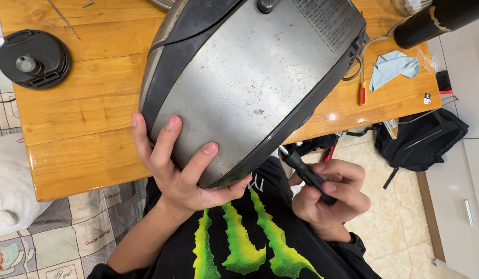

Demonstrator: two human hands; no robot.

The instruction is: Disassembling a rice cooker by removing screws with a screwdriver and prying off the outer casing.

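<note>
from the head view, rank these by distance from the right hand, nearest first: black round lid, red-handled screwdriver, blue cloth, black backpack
1. Red-handled screwdriver, on the table above the right hand.
2. Blue cloth and black backpack, off to its side: too close to call.
3. Black round lid, at the table's far opposite corner.

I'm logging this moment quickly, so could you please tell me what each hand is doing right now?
Left hand: fingers spread, gripping the edge of the tilted grey cooker body.
Right hand: closed around a black-handled screwdriver.
</note>
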